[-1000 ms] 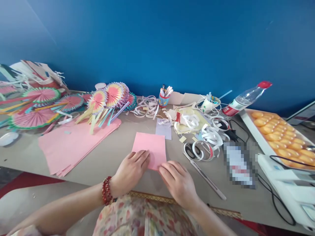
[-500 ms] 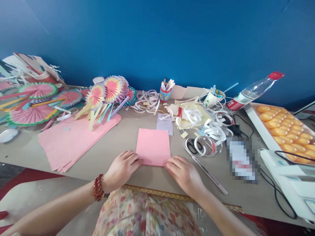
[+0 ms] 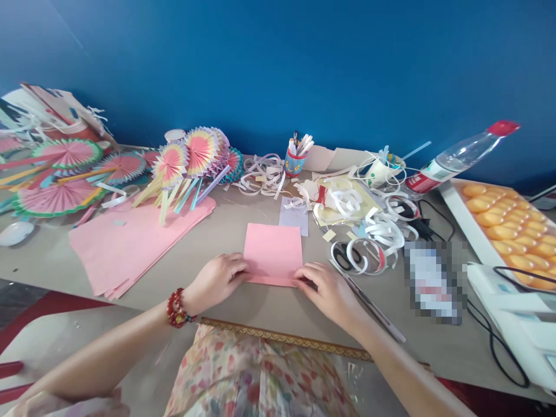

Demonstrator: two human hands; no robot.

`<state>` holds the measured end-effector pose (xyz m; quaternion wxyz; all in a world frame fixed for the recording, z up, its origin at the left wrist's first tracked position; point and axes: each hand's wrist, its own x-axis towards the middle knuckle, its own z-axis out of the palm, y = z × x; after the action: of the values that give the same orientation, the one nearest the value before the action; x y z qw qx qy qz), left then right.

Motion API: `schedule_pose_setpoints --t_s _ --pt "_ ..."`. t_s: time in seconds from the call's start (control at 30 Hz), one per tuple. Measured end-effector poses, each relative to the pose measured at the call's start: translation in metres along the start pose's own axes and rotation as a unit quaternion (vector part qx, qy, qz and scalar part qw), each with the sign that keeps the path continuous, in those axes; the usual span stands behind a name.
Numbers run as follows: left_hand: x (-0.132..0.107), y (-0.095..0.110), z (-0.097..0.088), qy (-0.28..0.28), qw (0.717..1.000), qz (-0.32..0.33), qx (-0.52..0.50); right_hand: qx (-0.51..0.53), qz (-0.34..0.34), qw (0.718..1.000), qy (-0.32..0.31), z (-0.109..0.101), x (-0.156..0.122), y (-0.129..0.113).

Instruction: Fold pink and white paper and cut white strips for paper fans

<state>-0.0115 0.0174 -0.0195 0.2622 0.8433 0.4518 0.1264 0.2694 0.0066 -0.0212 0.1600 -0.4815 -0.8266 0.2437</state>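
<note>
A small pink sheet of paper lies flat on the grey table in front of me. My left hand pinches its near left corner, and my right hand pinches its near right corner. The sheet's near edge is lifted slightly into a narrow fold between both hands. A red bead bracelet sits on my left wrist.
A stack of pink sheets lies to the left, with folded paper fans behind. Scissors, white paper strips, a pen cup, a bottle and an orange tray crowd the right. A ruler lies beside my right hand.
Both hands slid from lying on the sheet to its near corners, and the near edge has been raised into a narrow fold. The view shifted slightly.
</note>
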Motion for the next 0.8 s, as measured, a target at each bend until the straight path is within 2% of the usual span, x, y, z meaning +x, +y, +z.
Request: schedule_pose_setpoints --t_s 0.2,0.53,0.8 --pt "0.009 0.001 -0.009 -0.041 0.999 -0.027 -0.003 -0.020 -0.001 1.000 -0.019 -0.003 0.010 0.000" --pt "0.014 -0.005 -0.008 -0.029 0.999 -0.021 -0.005 -0.033 -0.019 0.999 -0.017 -0.004 0.013 0.003" --pt "0.016 -0.007 -0.009 -0.054 0.998 -0.024 0.012 -0.017 -0.005 0.999 -0.031 -0.007 0.015 0.001"
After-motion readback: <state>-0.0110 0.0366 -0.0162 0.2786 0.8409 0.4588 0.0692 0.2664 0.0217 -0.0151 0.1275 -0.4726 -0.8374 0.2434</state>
